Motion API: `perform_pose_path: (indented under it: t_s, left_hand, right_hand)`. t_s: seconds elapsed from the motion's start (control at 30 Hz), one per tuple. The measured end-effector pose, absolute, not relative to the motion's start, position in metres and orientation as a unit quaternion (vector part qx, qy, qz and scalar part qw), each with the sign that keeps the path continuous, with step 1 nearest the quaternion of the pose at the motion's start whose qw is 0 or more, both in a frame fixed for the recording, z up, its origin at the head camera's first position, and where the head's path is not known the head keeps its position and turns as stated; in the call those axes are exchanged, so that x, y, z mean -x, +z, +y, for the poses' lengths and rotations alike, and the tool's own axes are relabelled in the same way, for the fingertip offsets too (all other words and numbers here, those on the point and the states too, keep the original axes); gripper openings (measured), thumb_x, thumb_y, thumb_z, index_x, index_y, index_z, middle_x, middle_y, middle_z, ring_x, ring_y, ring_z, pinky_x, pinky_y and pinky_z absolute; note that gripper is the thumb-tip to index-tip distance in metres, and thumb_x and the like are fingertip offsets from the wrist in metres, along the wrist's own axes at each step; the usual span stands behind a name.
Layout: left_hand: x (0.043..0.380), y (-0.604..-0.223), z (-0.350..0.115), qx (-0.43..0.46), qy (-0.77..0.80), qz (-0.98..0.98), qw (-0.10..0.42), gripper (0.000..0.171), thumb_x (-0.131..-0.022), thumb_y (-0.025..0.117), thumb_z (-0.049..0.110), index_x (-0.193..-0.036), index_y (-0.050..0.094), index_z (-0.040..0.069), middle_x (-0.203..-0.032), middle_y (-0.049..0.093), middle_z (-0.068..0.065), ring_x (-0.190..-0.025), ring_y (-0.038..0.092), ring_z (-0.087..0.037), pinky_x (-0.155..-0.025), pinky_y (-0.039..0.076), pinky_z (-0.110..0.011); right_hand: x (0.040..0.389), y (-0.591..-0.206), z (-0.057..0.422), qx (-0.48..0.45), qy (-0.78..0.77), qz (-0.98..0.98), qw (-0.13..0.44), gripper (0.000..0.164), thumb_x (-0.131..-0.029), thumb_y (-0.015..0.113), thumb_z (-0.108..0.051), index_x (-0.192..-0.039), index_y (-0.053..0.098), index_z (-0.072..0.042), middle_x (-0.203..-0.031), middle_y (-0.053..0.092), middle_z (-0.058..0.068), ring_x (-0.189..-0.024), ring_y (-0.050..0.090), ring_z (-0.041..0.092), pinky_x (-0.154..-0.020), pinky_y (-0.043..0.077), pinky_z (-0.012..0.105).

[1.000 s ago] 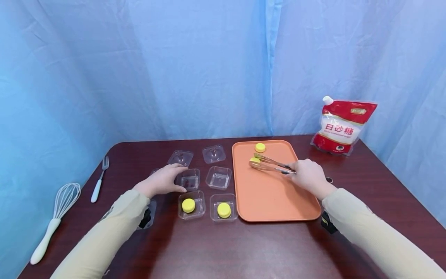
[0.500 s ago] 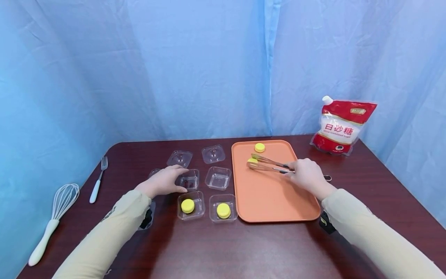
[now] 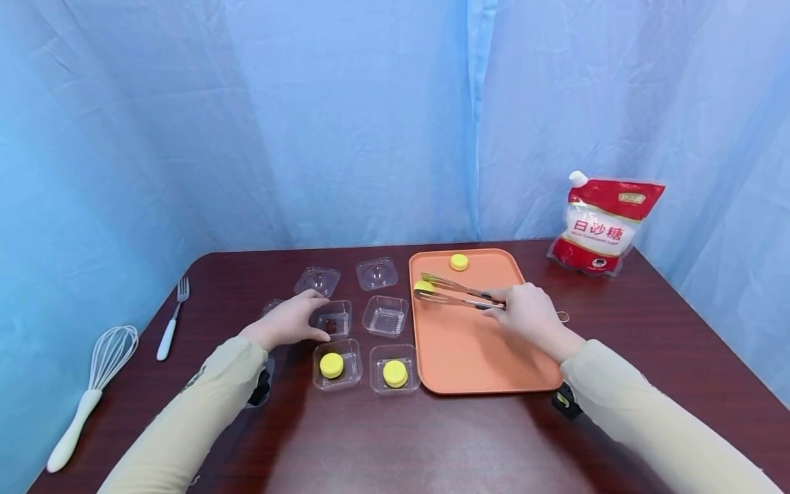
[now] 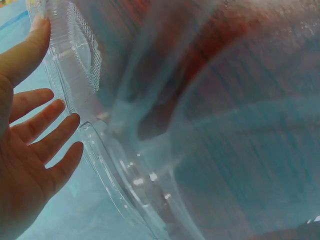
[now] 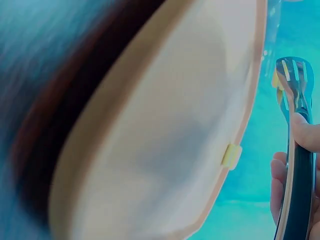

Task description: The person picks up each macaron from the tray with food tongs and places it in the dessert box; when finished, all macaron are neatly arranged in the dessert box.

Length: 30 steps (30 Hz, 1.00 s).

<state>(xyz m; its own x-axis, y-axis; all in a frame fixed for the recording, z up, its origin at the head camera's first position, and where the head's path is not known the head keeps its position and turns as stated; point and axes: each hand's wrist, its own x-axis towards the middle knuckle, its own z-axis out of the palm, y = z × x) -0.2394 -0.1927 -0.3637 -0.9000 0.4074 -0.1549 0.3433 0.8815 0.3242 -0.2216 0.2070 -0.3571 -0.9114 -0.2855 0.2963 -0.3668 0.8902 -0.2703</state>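
Note:
My left hand [image 3: 289, 321] spans an unfilled clear plastic box [image 3: 336, 321], thumb at its near side and fingers at its far side. In the left wrist view the thumb and fingertips meet the clear plastic. With my right hand [image 3: 524, 312] I grip metal tongs [image 3: 457, 291] with dark handles. A yellow macaron [image 3: 423, 287] sits between the tong tips, over the left edge of the orange tray [image 3: 481, 357]. Another yellow macaron [image 3: 459, 261] lies at the tray's far end. An unfilled clear box [image 3: 385, 317] stands between tray and left hand.
Two nearer clear boxes [image 3: 395, 353] each hold a yellow macaron [image 3: 331, 366]. Clear lids [image 3: 378, 273] lie behind. A fork [image 3: 175, 319] and a whisk [image 3: 92, 398] lie at the left, and a red sugar bag [image 3: 605, 223] stands at the back right.
My right hand has moved left with the tongs, carrying the yellow macaron from the tray's middle to its left edge. The left hand has stayed at the box.

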Motion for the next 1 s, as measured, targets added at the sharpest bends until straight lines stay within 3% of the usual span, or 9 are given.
perform_pose_path:
  t_s: [0.57,1.0]
  left_hand:
    - [0.244,-0.371,-0.197,-0.179,0.182,0.959,0.124,0.073,-0.076,0.079,0.030,-0.135,0.048,-0.001,-0.130,0.045,-0.018,-0.111,0.054,-0.031,-0.094,0.047,-0.048]
    - [0.247,-0.371,-0.197,-0.166,0.204,0.957,0.127,0.073,-0.075,0.080,0.029,-0.135,0.049,0.001,-0.129,0.046,-0.016,-0.114,0.053,-0.031,-0.097,0.046,-0.048]
  right_hand:
    - [0.210,-0.353,0.172,-0.230,0.199,-0.943,0.138,0.024,-0.077,0.079,-0.020,-0.097,0.075,-0.008,-0.058,0.063,-0.001,-0.047,0.044,0.006,-0.044,0.036,0.022]
    - [0.210,-0.349,0.145,-0.238,0.173,-0.946,0.136,0.032,-0.077,0.079,-0.023,-0.107,0.074,-0.013,-0.063,0.068,0.000,-0.043,0.044,0.005,-0.042,0.032,0.022]
